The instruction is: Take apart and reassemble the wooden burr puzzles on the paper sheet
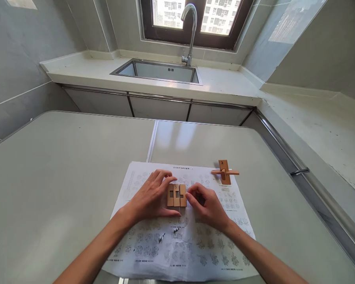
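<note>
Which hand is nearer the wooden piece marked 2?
Right. The right hand is just left of the marked piece and closer to the person, beside the slotted wooden blocks. The left hand is farther left, at the blocks' other side.

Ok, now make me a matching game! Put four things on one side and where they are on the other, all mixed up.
Things:
1. Tap
2. Row of blocks
3. Piece marked 2
4. Sink

Places:
A. At the paper's far right corner
B. Set into the counter
C. In front of the window
D. Between the left hand and the right hand

Right pairs: 1-C, 2-D, 3-A, 4-B
</note>
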The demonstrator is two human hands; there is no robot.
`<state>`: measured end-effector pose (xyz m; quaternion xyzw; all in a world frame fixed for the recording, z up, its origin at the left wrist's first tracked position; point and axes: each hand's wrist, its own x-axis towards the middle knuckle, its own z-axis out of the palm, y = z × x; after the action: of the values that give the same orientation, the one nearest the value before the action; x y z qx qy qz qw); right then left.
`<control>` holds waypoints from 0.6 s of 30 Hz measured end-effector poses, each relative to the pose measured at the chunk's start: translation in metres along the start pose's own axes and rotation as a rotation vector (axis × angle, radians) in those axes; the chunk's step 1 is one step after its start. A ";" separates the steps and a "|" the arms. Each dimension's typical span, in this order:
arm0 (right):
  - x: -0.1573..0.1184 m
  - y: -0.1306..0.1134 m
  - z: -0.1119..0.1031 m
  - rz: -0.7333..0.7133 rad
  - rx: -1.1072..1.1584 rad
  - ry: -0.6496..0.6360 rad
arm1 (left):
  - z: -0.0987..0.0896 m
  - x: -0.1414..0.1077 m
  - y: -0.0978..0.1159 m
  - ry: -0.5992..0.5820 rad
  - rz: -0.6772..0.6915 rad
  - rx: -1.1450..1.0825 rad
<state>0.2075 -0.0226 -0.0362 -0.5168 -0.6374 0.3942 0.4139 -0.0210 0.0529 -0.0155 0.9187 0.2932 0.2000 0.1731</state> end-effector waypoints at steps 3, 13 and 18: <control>0.001 -0.001 -0.004 -0.122 -0.105 -0.003 | -0.008 -0.003 -0.007 -0.020 -0.028 -0.002; 0.003 0.003 -0.016 -0.249 -0.420 -0.149 | -0.016 -0.002 -0.006 -0.047 -0.104 -0.477; 0.005 0.003 -0.016 -0.275 -0.442 -0.173 | -0.012 -0.002 -0.003 -0.014 -0.177 -0.665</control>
<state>0.2233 -0.0158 -0.0330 -0.4678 -0.8050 0.2282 0.2848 -0.0297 0.0564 -0.0066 0.7845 0.2891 0.2624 0.4818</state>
